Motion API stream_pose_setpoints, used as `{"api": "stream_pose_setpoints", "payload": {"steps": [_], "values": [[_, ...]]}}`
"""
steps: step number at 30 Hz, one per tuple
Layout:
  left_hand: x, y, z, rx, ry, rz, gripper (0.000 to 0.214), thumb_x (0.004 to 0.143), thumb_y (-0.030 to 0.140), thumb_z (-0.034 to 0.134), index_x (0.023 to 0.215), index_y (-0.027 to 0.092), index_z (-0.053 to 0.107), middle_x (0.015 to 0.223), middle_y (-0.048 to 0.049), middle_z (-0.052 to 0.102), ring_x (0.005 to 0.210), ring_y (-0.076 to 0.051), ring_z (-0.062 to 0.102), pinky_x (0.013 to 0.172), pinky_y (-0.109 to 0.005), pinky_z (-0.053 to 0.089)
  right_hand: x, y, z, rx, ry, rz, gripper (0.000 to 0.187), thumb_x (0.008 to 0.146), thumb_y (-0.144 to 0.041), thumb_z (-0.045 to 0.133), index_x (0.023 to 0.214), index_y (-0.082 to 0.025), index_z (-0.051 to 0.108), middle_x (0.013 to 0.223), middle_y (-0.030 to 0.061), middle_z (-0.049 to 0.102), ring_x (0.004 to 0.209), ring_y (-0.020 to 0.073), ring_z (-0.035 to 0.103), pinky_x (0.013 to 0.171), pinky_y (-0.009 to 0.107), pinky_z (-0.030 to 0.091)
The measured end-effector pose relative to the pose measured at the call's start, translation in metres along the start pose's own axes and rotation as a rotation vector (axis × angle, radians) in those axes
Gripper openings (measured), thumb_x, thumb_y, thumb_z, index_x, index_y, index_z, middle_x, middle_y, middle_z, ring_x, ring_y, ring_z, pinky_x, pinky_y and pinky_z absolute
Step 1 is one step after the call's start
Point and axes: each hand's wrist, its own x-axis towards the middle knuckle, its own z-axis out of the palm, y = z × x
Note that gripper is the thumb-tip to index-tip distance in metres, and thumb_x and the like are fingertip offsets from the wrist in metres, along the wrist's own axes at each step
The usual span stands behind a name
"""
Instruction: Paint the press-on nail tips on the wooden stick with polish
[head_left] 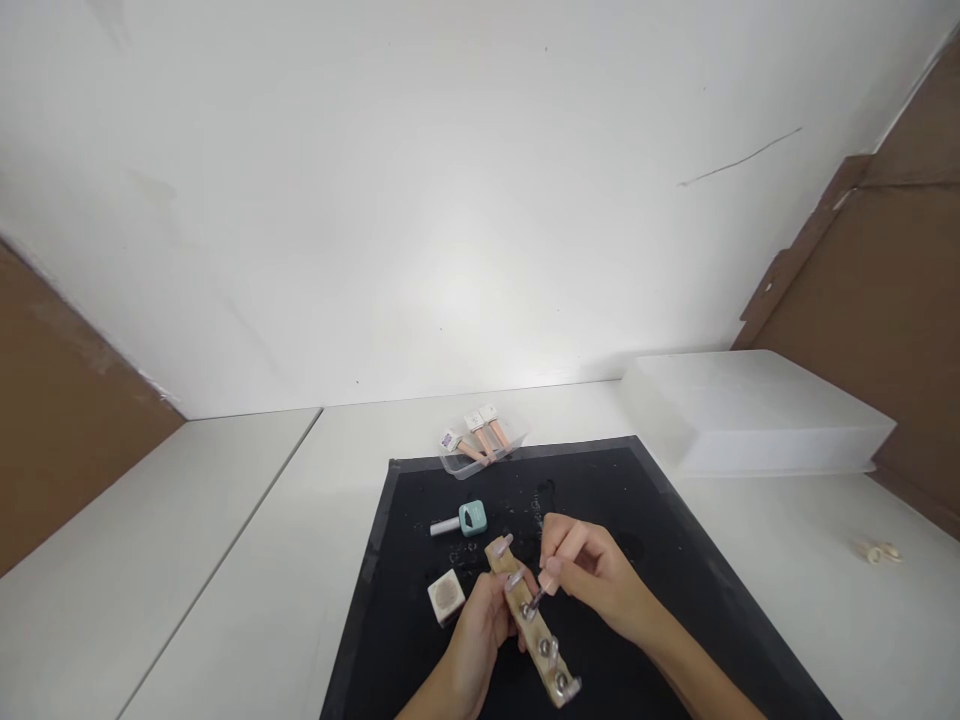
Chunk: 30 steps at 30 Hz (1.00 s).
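My left hand [480, 625] grips a narrow wooden nail-tip stand [538, 648], held slanting over the black mat. Several clear false nail tips [514, 580] stick out along its top on round metal-looking mounts. Between the fingers of my right hand [596, 580] is a nail polish brush [549, 583] with a pinkish cap. Its dark tip is at one of the middle mounts; whether it touches the nail there I cannot tell. Just left of my left hand stands a square white bottle [447, 596] with a round beige patch on top.
A teal nail polish bottle [471, 519] with a silver cap lies on the black mat [405, 490]. Behind it, a clear tray [457, 466] holds three white bottles with peach caps. A white translucent box [765, 425] and small beige pieces [876, 552] are to the right.
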Motion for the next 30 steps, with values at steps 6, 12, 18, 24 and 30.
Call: {"api": "stream_pose_setpoints", "payload": {"steps": [6,12,18,24,30], "values": [[0.0001,0.0025,0.0012,-0.001,0.027,0.001,0.023,0.077,0.038,0.041,0.072,0.018,0.051,0.066,0.0014,0.045,0.062,-0.013,0.04,0.06,-0.028,0.03,0.0008,-0.0015,0.0008,-0.017,-0.006,0.059,0.026,0.082,-0.021,0.059,0.056,-0.018,0.053,0.066,0.0007,0.056,0.059,0.0127,0.05,0.053,0.026,0.037],[-0.001,0.0024,0.0006,0.003,0.002,-0.014,0.027,0.082,0.033,0.033,0.074,0.016,0.053,0.063,0.0017,0.043,0.06,-0.013,0.041,0.06,-0.027,0.029,0.001,-0.0011,-0.0019,0.02,0.074,0.066,0.028,0.081,-0.024,0.06,0.054,-0.018,0.054,0.065,-0.0004,0.053,0.057,0.0115,0.048,0.05,0.024,0.036],[0.0013,0.0023,-0.0018,-0.118,-0.025,-0.07,0.027,0.083,0.032,0.032,0.07,0.018,0.052,0.062,0.0026,0.041,0.06,-0.012,0.04,0.061,-0.026,0.03,0.0002,-0.0024,0.0007,0.001,-0.029,-0.007,0.02,0.079,-0.017,0.062,0.059,-0.018,0.059,0.067,0.0018,0.06,0.061,0.0142,0.052,0.054,0.027,0.038],[0.0001,0.0045,-0.002,-0.126,-0.048,-0.106,0.032,0.083,0.033,0.03,0.072,0.017,0.055,0.06,0.002,0.041,0.058,-0.013,0.041,0.059,-0.027,0.029,0.0019,-0.0016,-0.0011,0.043,0.131,-0.01,0.026,0.081,-0.018,0.059,0.055,-0.019,0.058,0.063,-0.0008,0.053,0.058,0.012,0.047,0.052,0.025,0.035],[0.0016,0.0036,-0.002,-0.18,-0.003,-0.141,0.027,0.082,0.03,0.033,0.068,0.017,0.052,0.063,0.0018,0.044,0.063,-0.012,0.042,0.064,-0.026,0.031,-0.0003,0.0012,0.0003,0.074,-0.006,-0.071,0.017,0.079,-0.017,0.063,0.062,-0.02,0.064,0.068,0.0019,0.061,0.064,0.0153,0.053,0.057,0.028,0.039]]}}
